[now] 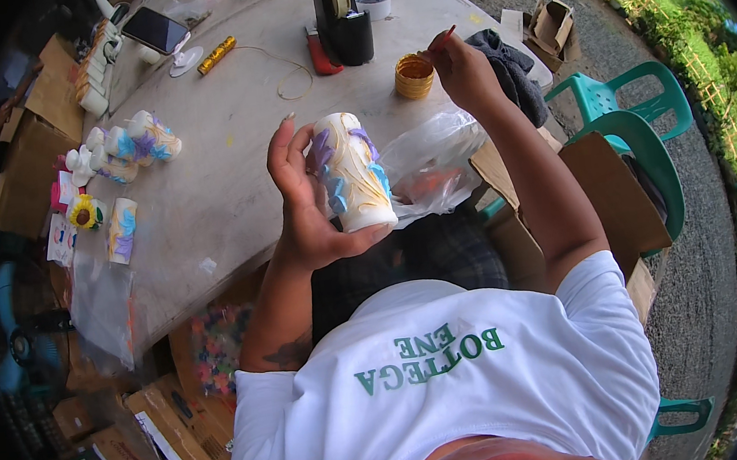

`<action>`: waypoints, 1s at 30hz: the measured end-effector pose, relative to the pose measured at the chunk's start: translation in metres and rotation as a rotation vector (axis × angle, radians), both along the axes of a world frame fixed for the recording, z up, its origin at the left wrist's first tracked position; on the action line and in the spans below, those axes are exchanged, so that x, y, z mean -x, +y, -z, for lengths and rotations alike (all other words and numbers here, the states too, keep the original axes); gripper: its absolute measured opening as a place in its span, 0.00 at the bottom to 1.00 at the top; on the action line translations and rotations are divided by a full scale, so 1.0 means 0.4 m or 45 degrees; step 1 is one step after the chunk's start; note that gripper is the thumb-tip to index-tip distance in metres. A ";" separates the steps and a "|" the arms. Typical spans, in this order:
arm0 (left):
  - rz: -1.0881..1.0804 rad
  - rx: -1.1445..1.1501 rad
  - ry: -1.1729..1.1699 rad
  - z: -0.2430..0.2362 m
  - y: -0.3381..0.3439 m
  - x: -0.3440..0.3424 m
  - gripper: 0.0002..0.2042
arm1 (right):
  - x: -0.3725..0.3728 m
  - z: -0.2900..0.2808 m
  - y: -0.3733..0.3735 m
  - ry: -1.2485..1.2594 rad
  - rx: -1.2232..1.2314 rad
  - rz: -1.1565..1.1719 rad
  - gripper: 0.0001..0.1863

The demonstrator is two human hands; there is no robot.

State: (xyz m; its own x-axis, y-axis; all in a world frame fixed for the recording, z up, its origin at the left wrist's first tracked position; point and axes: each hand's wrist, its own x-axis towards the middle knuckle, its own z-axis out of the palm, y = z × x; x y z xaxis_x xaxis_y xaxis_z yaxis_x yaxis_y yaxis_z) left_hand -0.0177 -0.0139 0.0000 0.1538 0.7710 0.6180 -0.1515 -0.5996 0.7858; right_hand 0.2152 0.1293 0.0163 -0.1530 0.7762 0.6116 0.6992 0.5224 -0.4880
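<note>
1. Room lies open on the grey table [228, 155] just beyond the left hand [308, 205], bare out to the yellowish cord loop [282, 74]; the table's near edge runs just below that hand.
2. Left hand is clamped around a white cylindrical candle [352, 171] with purple, blue and gold relief, held upright above the table edge, thumb under its base.
3. Right hand [464, 70], farther out and to the right of the candle, is pinched shut on a thin red-tipped brush [442, 41].
4. A small gold paint pot [414, 76] stands just left of the brush hand.
5. A clear plastic bag [433, 166] crowds the space between the candle and the right forearm.
6. More decorated candles [130, 145] cluster well left of the held one.
</note>
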 end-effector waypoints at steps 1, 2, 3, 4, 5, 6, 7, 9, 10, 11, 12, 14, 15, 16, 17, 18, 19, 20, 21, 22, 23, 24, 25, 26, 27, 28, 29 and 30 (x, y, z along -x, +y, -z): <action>-0.022 -0.019 0.016 0.003 0.004 0.002 0.56 | -0.003 -0.011 -0.009 0.040 0.001 0.021 0.08; -0.046 -0.037 0.032 0.005 0.008 0.002 0.56 | -0.010 -0.014 -0.015 0.080 0.002 0.041 0.08; -0.045 -0.009 -0.005 0.003 0.010 -0.002 0.56 | -0.034 -0.006 -0.009 0.229 -0.033 0.005 0.09; -0.053 0.005 -0.010 0.005 0.011 0.001 0.56 | -0.041 -0.034 -0.032 0.247 -0.033 0.107 0.09; -0.061 0.019 -0.014 0.007 0.011 0.003 0.56 | -0.066 -0.026 -0.038 0.376 -0.092 0.052 0.07; -0.061 0.022 -0.020 0.007 0.013 0.004 0.56 | -0.057 -0.050 -0.075 0.839 -0.035 -0.105 0.06; -0.040 0.031 -0.054 0.004 0.011 0.002 0.56 | -0.074 -0.070 -0.107 0.992 -0.019 -0.152 0.07; -0.092 0.005 0.018 0.008 0.013 0.005 0.56 | -0.107 -0.079 -0.163 1.284 0.065 -0.409 0.05; -0.115 -0.007 0.057 0.010 0.013 0.005 0.56 | -0.110 -0.085 -0.198 1.441 0.112 -0.570 0.04; -0.129 -0.014 0.065 0.010 0.009 0.003 0.56 | -0.104 -0.093 -0.234 1.474 0.176 -0.653 0.04; -0.147 -0.040 0.097 0.005 0.008 0.000 0.56 | -0.093 -0.102 -0.272 1.509 0.234 -0.726 0.03; -0.186 -0.092 0.165 -0.005 0.003 -0.008 0.55 | -0.072 -0.097 -0.324 1.520 0.298 -0.809 0.03; -0.219 -0.110 0.208 -0.013 -0.003 -0.011 0.55 | -0.062 -0.090 -0.344 1.495 0.301 -0.816 0.04; -0.253 -0.125 0.250 -0.022 -0.010 -0.014 0.55 | -0.049 -0.083 -0.362 1.470 0.306 -0.822 0.04; -0.287 -0.140 0.292 -0.026 -0.016 -0.017 0.54 | -0.029 -0.088 -0.380 1.364 0.235 -0.829 0.05; -0.307 -0.146 0.306 -0.027 -0.018 -0.018 0.54 | -0.016 -0.094 -0.396 1.290 0.200 -0.809 0.05; -0.327 -0.153 0.319 -0.028 -0.019 -0.019 0.54 | -0.005 -0.100 -0.413 1.217 0.167 -0.789 0.05; -0.348 -0.160 0.333 -0.029 -0.021 -0.020 0.53 | 0.004 -0.106 -0.428 1.143 0.133 -0.770 0.06; -0.382 -0.171 0.392 -0.035 -0.024 -0.020 0.53 | 0.013 -0.116 -0.442 1.080 0.130 -0.769 0.07; -0.416 -0.182 0.452 -0.043 -0.029 -0.019 0.53 | 0.018 -0.117 -0.452 1.025 0.111 -0.768 0.08; -0.451 -0.193 0.512 -0.050 -0.034 -0.018 0.53 | 0.022 -0.118 -0.459 0.970 0.093 -0.767 0.08; -0.476 -0.190 0.541 -0.054 -0.039 -0.018 0.53 | 0.025 -0.118 -0.465 0.914 0.075 -0.768 0.09; -0.502 -0.187 0.570 -0.057 -0.043 -0.019 0.53 | 0.027 -0.117 -0.469 0.873 0.054 -0.791 0.09; -0.527 -0.184 0.599 -0.059 -0.046 -0.019 0.53 | 0.029 -0.116 -0.472 0.831 0.034 -0.814 0.09; -0.533 -0.183 0.603 -0.058 -0.046 -0.020 0.53 | 0.029 -0.115 -0.475 0.788 0.012 -0.835 0.10; -0.539 -0.183 0.607 -0.058 -0.046 -0.021 0.53 | 0.029 -0.114 -0.479 0.764 0.007 -0.850 0.10; -0.546 -0.182 0.611 -0.057 -0.047 -0.021 0.53 | 0.028 -0.113 -0.482 0.740 0.003 -0.866 0.10; -0.552 -0.172 0.616 -0.058 -0.048 -0.022 0.53 | 0.028 -0.112 -0.484 0.715 -0.002 -0.883 0.10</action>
State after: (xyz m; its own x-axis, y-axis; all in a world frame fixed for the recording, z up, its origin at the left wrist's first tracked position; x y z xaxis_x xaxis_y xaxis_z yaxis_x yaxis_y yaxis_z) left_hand -0.0089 -0.0330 0.0234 0.1312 0.7461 0.6528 0.4768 -0.6248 0.6182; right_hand 0.2040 -0.0643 0.0610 -0.2652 0.6197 0.7387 -0.1163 0.7400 -0.6625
